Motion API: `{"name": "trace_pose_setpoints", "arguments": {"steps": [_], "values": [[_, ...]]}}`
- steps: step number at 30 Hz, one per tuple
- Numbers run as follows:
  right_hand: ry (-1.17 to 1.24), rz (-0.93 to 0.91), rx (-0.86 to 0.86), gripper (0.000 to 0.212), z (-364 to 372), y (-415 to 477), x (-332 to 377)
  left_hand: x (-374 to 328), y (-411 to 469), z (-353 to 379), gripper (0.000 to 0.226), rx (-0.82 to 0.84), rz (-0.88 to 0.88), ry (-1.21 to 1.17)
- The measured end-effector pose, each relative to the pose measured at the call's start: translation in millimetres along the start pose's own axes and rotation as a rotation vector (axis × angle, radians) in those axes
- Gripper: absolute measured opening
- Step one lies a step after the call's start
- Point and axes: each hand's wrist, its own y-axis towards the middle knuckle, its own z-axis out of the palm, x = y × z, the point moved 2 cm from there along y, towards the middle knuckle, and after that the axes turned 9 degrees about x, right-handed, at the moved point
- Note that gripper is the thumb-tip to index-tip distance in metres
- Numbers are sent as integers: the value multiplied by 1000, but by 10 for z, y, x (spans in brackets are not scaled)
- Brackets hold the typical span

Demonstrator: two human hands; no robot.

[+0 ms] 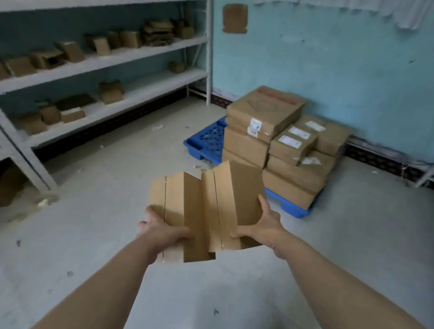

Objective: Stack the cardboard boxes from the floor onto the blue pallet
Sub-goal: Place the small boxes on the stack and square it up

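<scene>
Head view: my left hand (162, 229) and right hand (263, 224) hold a row of boxes (206, 203), perhaps four, fingers (262, 201) curled round its ends. The boxes' long axes point forward. The pallet (203, 140) lies ahead and slightly right, nearer my right hand, with its bare corner left of the stack (279, 144).

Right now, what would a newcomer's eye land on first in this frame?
First, the bundle of small cardboard boxes held up at centre, gripped by the left hand and right hand. Behind it sits the blue pallet by the teal wall, already stacked with larger boxes.
</scene>
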Motion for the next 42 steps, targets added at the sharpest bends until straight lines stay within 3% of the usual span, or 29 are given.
{"name": "trace_pose_setpoints", "arguments": {"steps": [13, 18, 30, 42], "values": [[148, 58, -244, 129, -2796, -198, -967, -2138, 199, 2389, 109, 204, 155, 136], [157, 98, -284, 127, -3523, -173, -1202, -2672, 282, 3084, 104, 215, 162, 169], [136, 208, -294, 132, -4504, 624, -1403, -3422, 1097, 3919, 105, 287, 105, 189], [146, 268, -285, 132, -5705, 2076, -981, -4693, 2587, 4355, 134, 352, 36, 199]]}}
